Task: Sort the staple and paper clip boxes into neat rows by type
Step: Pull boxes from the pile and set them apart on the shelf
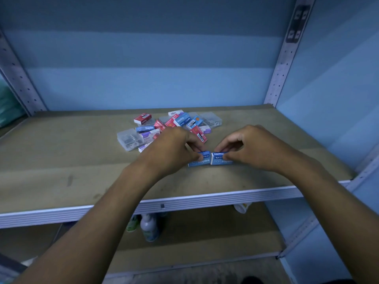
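Two blue staple boxes lie end to end on the shelf board (61,156), near its front. My left hand (174,150) pinches the left blue box (202,161) with thumb and fingers. My right hand (246,148) pinches the right blue box (218,158) the same way. Behind them sits a mixed pile: a blue staples box (145,128), red staple boxes (143,118), white-and-purple boxes (149,134) and clear plastic paper clip boxes (128,139) (211,119). My left hand hides part of the pile.
Perforated metal uprights (285,58) (18,78) frame the shelf, with a blue wall behind. The shelf's metal front lip (205,199) runs across. Bottles (148,226) stand on the lower shelf. Bare board lies left and right of the pile.
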{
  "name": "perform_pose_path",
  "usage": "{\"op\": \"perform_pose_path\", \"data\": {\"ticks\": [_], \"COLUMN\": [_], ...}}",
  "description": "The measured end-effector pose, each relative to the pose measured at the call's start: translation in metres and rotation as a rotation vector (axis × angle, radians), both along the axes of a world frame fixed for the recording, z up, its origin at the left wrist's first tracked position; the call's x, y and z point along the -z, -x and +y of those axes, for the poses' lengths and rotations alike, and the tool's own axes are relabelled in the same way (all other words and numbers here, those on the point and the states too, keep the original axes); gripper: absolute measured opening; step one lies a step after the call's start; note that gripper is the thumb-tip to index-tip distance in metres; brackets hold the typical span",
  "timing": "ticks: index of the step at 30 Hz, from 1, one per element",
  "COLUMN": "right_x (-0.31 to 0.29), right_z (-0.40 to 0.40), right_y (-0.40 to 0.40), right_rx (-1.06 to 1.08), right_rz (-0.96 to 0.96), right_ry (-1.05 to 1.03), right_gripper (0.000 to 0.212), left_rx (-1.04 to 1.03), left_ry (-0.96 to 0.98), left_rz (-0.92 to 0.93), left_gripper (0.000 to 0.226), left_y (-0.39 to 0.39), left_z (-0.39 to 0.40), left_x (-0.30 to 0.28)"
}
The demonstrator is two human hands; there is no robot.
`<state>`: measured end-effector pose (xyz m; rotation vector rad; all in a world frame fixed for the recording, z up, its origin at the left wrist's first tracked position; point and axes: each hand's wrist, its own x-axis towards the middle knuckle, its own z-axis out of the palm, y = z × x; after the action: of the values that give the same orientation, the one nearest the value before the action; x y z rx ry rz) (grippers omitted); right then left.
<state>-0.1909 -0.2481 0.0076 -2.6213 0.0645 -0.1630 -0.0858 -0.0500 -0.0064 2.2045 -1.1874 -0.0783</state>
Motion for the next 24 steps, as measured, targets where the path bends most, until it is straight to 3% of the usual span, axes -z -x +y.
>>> {"op": "perform_pose_path", "data": {"ticks": [11,24], "right_x": [-0.001,-0.004], "right_z": [-0.037,-0.076], "right_y": [0.049,0.086], "right_rx": [0.129,0.254], "right_rz": [0.006,0.020], "right_ry": [0.051,-0.009], "right_gripper": [0.022,0.022], "left_rx": [0.145,0.175], "left_ry": [-0.025,-0.043], "left_rz": [-0.019,-0.092], "left_gripper": [0.017,0.020], "left_y": [0.030,0.058], "left_z": [-0.056,-0.094], "left_x": [0.001,0.006]}}
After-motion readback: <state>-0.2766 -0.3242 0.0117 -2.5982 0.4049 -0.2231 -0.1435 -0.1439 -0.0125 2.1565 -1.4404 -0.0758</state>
